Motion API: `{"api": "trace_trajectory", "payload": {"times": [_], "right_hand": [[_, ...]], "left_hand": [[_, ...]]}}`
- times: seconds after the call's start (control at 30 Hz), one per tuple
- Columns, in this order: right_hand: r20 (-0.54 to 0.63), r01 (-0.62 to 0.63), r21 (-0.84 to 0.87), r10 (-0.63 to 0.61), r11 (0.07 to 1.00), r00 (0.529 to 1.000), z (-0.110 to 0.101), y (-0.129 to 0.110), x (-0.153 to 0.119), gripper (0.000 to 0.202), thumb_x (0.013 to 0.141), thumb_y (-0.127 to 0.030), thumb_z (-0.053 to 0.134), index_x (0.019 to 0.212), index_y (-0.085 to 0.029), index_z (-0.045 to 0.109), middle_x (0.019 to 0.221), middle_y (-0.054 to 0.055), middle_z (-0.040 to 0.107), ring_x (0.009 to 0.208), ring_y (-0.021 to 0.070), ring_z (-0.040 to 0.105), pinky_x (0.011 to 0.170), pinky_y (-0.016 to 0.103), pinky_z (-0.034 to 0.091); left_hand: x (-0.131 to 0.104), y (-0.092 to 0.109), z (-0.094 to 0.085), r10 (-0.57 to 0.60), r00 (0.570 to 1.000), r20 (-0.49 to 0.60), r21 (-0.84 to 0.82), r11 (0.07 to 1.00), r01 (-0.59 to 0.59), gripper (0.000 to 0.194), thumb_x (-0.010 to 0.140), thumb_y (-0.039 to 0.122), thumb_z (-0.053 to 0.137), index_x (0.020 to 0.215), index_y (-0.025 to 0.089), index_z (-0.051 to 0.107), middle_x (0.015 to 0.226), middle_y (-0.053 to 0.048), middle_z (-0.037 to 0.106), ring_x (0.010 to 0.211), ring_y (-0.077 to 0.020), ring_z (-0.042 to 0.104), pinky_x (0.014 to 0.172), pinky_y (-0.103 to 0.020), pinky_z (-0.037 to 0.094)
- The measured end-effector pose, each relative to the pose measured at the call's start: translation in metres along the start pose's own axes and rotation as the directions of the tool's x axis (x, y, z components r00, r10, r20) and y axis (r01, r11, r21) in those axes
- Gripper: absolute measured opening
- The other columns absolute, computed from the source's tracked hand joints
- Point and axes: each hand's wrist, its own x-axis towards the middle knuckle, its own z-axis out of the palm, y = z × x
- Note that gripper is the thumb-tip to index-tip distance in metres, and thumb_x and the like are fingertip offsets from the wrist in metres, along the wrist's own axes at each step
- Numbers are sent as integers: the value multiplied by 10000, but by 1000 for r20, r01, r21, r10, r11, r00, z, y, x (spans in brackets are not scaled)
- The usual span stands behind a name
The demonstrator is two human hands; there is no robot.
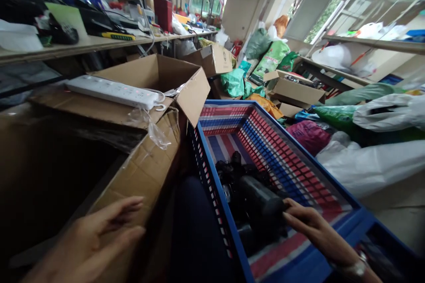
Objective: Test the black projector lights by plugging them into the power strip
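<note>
Blue crate, striped lining, black objects

Blue on the rim of the basket, low in the middle. Red, white and blue stripes on its lining. Black on the lumpy things inside. Plain brown on the open box, left of the middle. White on the power strip, upper left. Pinkish purple on a bag, right.
</note>
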Motion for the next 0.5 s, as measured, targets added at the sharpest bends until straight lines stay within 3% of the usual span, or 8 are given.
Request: {"api": "trace_trajectory", "payload": {"times": [0.07,0.17,0.2,0.3,0.33,0.4,0.47,0.5], "right_hand": [[-43,43,174,-36,984,998,-4,-35,-13,333,794,-432,572,617,-156,628,1057,98,578,889,203,548,776,276,457],[-59,75,304,-60,950,996,7,-76,-15,267,727,-416,645,602,-181,660,1189,104,545,957,256,559,827,348,462],[-32,78,329,-72,941,997,13,-86,-12,246,704,-410,663,596,-189,671,1184,109,555,949,271,570,815,369,470],[114,69,349,-115,935,987,38,-102,0,220,655,-407,691,595,-195,702,1139,132,588,906,308,592,787,412,485],[119,59,353,-107,934,987,47,-103,3,237,646,-431,691,621,-196,711,1119,135,599,905,315,593,791,420,485],[1,23,391,-25,920,1000,68,-97,8,344,632,-515,678,777,-207,726,1108,134,610,969,335,573,822,434,477],[-140,8,476,67,880,988,91,-87,13,573,585,-625,660,986,-217,682,1128,135,606,1061,354,529,857,449,461],[-161,20,514,74,858,984,102,-84,15,701,559,-684,636,1079,-215,637,1154,141,593,1087,361,512,859,456,460]], "left_hand": [[-9,23,26,-35,977,210,-214,973,81,639,623,581,678,1143,239,536,1153,-87,601,1056,-254,568,893,-333,488],[-16,53,61,-115,945,307,-491,831,261,1084,443,723,686,1304,167,336,1304,-201,443,975,-280,594,724,-334,537],[-16,59,68,-156,903,399,-533,763,367,1077,478,772,616,1318,174,307,1315,-210,424,935,-274,610,643,-331,542],[-15,65,74,-46,729,683,-594,547,590,820,715,761,363,1187,100,478,1061,-199,604,748,-205,648,589,-290,516],[-15,63,72,-2,727,687,-633,490,600,707,776,692,367,1112,92,534,957,-168,640,705,-181,646,595,-278,513],[-18,56,67,-5,825,566,-751,409,518,466,799,524,517,1042,130,564,916,-104,652,723,-165,642,605,-271,521],[-21,49,63,-32,926,376,-832,429,352,411,735,377,660,1081,196,534,1034,-66,628,857,-186,631,637,-284,537],[-23,47,61,0,949,316,-836,474,278,459,713,334,689,1122,223,511,1105,-59,605,945,-200,609,683,-297,540]]}}
